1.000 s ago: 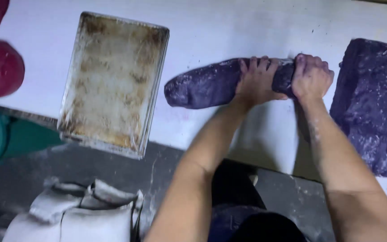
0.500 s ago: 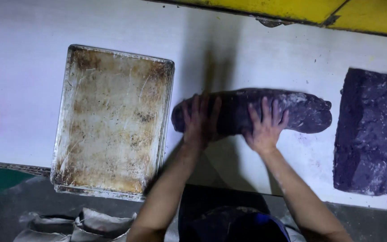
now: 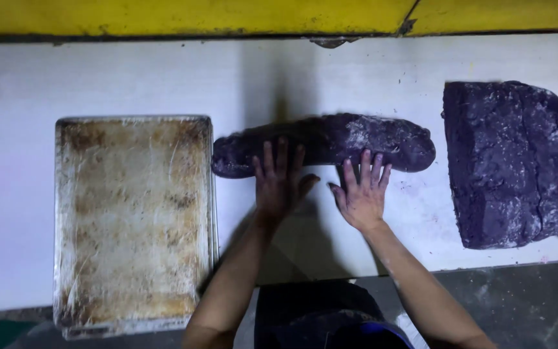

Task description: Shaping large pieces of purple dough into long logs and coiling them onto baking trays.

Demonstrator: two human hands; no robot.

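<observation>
Purple dough log on white table: left hand and right hand, fingers spread flat on its near edge, mid-rolling; next, even lengthening pressure; baking tray left, dough slab right.

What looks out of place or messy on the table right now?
Little stands out. The baking tray is badly stained and overhangs the table's near edge. Flour dusts the purple dough log under both hands and the big dough block. Nothing spilled.

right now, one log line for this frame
left hand flat on purple dough log | right hand flat on log | baking tray left
</observation>
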